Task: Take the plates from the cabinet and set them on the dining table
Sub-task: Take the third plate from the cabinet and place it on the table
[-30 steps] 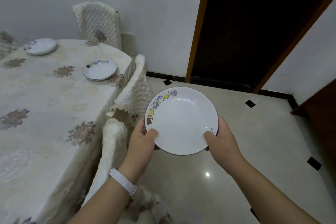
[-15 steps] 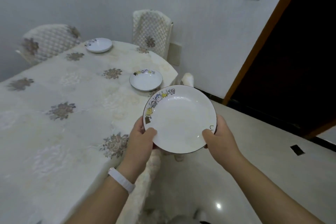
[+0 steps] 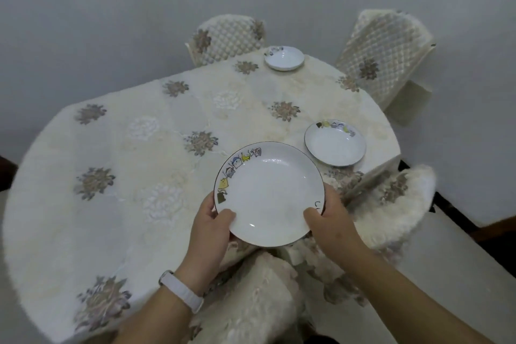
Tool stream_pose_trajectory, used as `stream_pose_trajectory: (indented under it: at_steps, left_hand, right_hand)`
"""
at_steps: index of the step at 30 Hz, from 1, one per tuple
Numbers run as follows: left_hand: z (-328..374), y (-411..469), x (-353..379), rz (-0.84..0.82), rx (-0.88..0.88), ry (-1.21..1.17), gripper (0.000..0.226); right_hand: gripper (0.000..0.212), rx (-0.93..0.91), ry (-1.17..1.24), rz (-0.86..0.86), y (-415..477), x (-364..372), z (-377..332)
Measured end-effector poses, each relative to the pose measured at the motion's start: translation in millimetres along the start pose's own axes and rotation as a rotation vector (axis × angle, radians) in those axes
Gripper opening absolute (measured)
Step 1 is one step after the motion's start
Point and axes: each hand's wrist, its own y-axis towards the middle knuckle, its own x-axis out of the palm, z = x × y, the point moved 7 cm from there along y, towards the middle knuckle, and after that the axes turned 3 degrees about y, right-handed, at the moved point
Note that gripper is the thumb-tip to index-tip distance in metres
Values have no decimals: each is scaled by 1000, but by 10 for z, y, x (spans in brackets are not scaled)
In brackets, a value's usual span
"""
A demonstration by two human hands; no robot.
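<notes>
White plate (image 3: pixel 269 193) gripped by left hand (image 3: pixel 209 229) and right hand (image 3: pixel 332 220) above table (image 3: pixel 117 145), unplaced; near plate (image 3: pixel 335 146), far plate (image 3: pixel 284 58) already set.

Left wrist: a white band (image 3: pixel 181 290) is worn, slim and smooth, with a rounded oblong body.
Left hand (image 3: pixel 212 229): seen bare.
Right hand (image 3: pixel 332 220): seen bare.
Left forearm (image 3: pixel 156 318): uncovered down to the lower edge of the view.
Right forearm (image 3: pixel 405 293): uncovered likewise.
</notes>
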Motion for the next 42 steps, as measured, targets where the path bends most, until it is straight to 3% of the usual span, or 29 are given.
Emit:
stream_pose_trajectory:
  at_steps: [10,19,33,42]
  left_hand:
    - [96,328,-214,356,-57,-20,46]
    - [-282,237,-764,587,-180,-95,49]
    - [-1423,556,-1816,555,-306,-24,49]
    - [-1784,692,-1980,510,-314,20,52]
  right_hand:
    - [50,-32,-95,-355,1044,511,-110]
    - [54,-33,-170,-599,1200,1297,-74]
    - [50,88,-382,-652,1207,2527,661]
    - [52,75,-437,-633,1293,2731,921]
